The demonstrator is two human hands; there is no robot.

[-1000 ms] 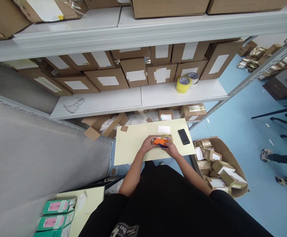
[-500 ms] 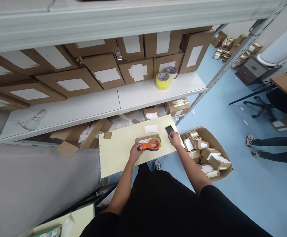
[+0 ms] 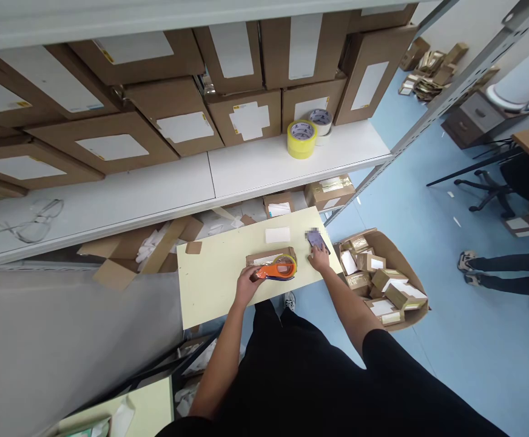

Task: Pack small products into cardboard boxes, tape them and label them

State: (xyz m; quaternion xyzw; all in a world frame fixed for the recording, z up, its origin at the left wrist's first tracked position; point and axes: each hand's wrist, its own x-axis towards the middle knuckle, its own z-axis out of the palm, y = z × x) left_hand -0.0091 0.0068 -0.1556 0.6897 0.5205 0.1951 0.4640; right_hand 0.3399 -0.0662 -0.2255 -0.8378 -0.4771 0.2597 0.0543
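My left hand is closed round the handle of an orange tape dispenser with a roll of tape in it. The dispenser is over a small cardboard box and partly hides it. To the right lies a phone with its screen lit. My right hand is at the phone's near end, a finger stretched onto the screen; the other fingers are hard to make out. A white slip of paper lies behind the box on the pale yellow table.
A carton full of small taped boxes stands on the floor at right. Behind the table, a shelf bears large boxes, yellow tape rolls and glasses. An open box juts out below it. A person's legs show at far right.
The phone's screen has gone from dark to lit under my right hand. My left hand stays on the tape dispenser. The camera view has shifted slightly.
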